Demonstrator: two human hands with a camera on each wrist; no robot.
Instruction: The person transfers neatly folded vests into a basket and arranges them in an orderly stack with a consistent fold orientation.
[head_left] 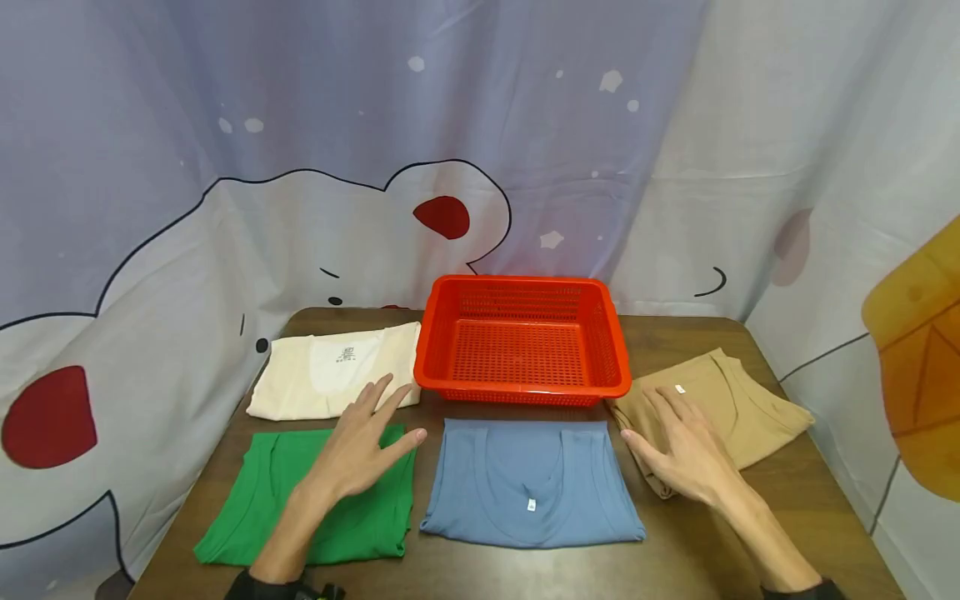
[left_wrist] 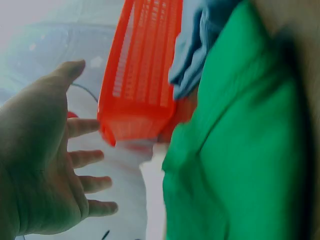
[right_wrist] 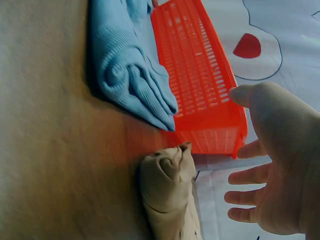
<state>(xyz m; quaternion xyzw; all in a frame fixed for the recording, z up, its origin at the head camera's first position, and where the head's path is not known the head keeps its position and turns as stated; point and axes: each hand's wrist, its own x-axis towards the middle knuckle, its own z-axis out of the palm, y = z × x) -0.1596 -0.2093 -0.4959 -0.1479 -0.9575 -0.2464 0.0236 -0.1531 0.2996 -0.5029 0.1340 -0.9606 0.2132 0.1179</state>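
My left hand (head_left: 358, 454) hovers over the folded green shirt (head_left: 330, 517), fingers spread and holding nothing. Beyond its fingertips lies a folded cream garment (head_left: 292, 379) with a small printed mark. My right hand (head_left: 686, 454), fingers extended, is above the folded tan shirt (head_left: 750, 408) and partly hides it. Between the hands a folded blue shirt (head_left: 525, 500) lies flat with its neckline showing. In the right wrist view, the right palm (right_wrist: 287, 160) faces the side of the red basket (right_wrist: 210, 132). The left wrist view shows the left palm (left_wrist: 45, 160) bare.
A red perforated plastic basket (head_left: 517, 350), with nothing inside, stands at the back middle of the brown wooden table (head_left: 675, 562). Behind and beside the table hangs a printed curtain (head_left: 300, 233). The cream garment touches or nearly touches the basket's left side.
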